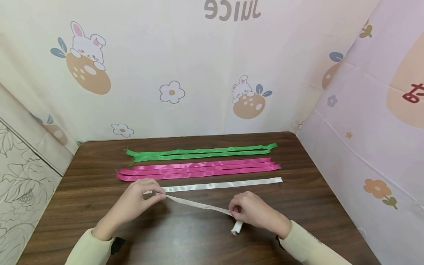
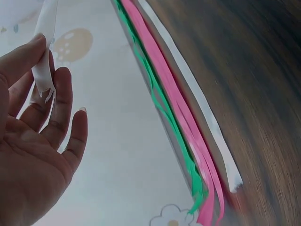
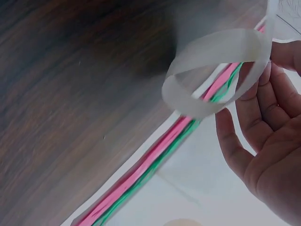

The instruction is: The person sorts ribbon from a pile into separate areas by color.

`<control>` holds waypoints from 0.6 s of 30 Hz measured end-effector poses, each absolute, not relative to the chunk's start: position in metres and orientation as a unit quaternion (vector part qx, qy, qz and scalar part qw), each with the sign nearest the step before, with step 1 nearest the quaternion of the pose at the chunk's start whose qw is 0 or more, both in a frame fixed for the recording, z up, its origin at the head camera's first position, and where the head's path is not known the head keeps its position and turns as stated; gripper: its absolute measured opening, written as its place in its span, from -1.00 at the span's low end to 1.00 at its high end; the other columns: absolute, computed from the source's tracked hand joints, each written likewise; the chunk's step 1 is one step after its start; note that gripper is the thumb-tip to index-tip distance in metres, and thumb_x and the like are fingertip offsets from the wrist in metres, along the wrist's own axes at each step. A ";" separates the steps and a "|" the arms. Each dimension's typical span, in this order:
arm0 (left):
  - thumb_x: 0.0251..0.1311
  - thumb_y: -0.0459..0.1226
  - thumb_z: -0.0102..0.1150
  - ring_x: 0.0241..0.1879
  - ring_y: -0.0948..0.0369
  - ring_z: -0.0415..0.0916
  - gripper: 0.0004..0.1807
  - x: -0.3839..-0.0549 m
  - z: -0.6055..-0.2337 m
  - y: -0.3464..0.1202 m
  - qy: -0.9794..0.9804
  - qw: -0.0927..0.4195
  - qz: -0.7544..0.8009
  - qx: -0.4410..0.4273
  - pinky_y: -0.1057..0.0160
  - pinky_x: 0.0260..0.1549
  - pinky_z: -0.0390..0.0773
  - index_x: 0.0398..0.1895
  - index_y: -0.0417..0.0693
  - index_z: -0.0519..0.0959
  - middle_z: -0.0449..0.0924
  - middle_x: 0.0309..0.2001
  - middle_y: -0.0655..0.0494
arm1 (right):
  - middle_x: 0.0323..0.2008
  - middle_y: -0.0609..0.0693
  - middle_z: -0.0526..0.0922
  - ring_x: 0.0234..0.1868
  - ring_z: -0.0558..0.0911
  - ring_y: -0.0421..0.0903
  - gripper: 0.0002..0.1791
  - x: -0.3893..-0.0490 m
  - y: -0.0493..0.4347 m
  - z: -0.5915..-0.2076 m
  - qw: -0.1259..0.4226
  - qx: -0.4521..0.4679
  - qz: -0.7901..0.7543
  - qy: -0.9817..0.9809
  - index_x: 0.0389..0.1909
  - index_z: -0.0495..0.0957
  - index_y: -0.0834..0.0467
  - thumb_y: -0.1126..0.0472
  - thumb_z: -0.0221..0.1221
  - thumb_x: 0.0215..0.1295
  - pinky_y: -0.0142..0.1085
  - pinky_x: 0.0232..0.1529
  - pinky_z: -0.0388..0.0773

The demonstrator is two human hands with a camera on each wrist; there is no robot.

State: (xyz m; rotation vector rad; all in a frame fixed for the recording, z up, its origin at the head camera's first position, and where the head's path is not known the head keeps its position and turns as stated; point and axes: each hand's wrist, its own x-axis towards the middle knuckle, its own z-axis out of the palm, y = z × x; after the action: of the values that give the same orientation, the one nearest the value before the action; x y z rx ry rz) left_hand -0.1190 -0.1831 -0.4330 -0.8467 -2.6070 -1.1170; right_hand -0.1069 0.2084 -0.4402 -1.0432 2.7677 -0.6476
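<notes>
A white ribbon (image 1: pixel 198 204) stretches at a slant between my two hands above the table. My left hand (image 1: pixel 140 197) pinches one end between thumb and fingers; in the left wrist view the frayed tip of the white ribbon (image 2: pixel 42 75) hangs below the thumb. The right hand (image 1: pixel 250 209) pinches the same ribbon farther along, and its tail dangles below the fingers. In the right wrist view that free part of the white ribbon (image 3: pixel 207 47) curls into a loop. Another white ribbon (image 1: pixel 225 184) lies flat just beyond the hands.
Several pink ribbon lengths (image 1: pixel 198 170) lie side by side behind the flat white one, with green ribbon lengths (image 1: pixel 202 151) farther back. All lie on a dark wooden table (image 1: pixel 185 239). A printed cloth (image 1: pixel 205 55) with rabbits and flowers hangs behind the table.
</notes>
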 end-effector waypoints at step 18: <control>0.05 -0.36 0.54 -0.25 0.49 0.57 -0.70 -0.109 -0.434 -0.216 -0.889 0.125 -0.363 -0.249 0.51 -0.21 0.51 -0.34 0.34 0.73 0.66 -0.32 0.53 | -0.54 -0.40 0.56 -0.45 0.49 -0.43 -0.74 -0.114 0.247 -0.428 0.004 -0.318 -0.170 0.933 -0.51 0.65 -0.12 0.35 0.40 0.08 -0.22 -0.12 0.54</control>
State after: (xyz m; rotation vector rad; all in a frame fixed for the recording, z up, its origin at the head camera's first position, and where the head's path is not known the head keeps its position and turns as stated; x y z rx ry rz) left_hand -0.1091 -0.2158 -0.4341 -0.7249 -2.5905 -1.0582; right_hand -0.1138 0.2468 -0.4280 -0.9972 2.9228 -0.5325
